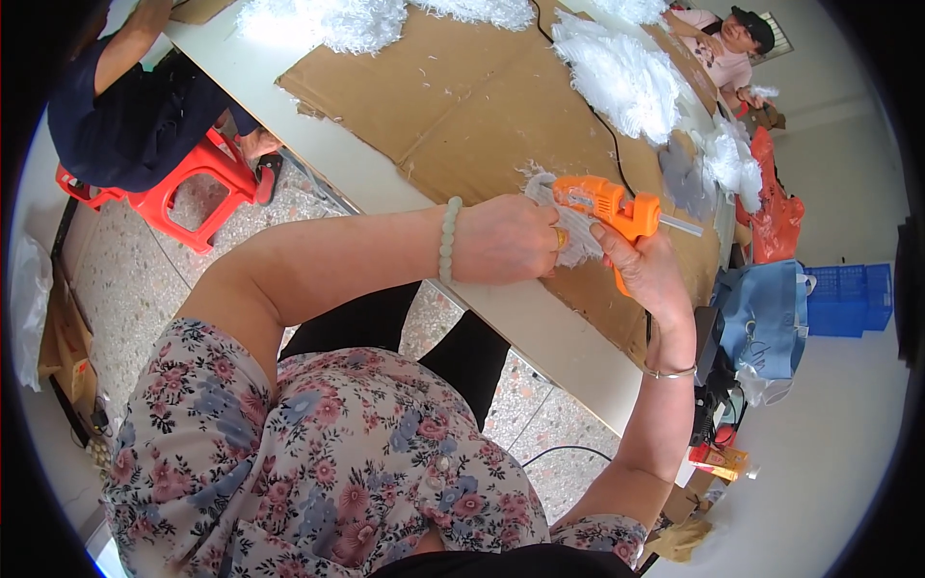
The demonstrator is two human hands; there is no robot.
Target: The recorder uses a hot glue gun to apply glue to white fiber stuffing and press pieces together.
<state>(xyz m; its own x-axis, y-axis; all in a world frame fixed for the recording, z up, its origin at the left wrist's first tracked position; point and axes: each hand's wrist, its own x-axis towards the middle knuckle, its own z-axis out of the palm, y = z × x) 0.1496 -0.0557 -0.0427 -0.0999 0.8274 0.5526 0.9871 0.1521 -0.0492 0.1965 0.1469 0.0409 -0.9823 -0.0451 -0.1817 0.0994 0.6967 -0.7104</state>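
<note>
An orange hot glue gun [617, 209] is gripped in my right hand [651, 268], with a clear glue stick poking out of its back end. Its front end points left, toward my left hand [509, 241]. The fingers of that hand are curled round a white, wispy feather-like piece [578, 239], part of which shows between the two hands. The glue gun's nozzle is hidden by the piece and my left hand. Both hands are above the front part of a brown cardboard sheet [462, 106] on the table.
White fluffy heaps [626, 82] cover the far side of the table. A black cable [607, 130] runs across the cardboard. One person sits on a red stool [198, 188] at left; another person [727, 53] works at far right. Bags [761, 313] and blue crates [848, 301] stand at right.
</note>
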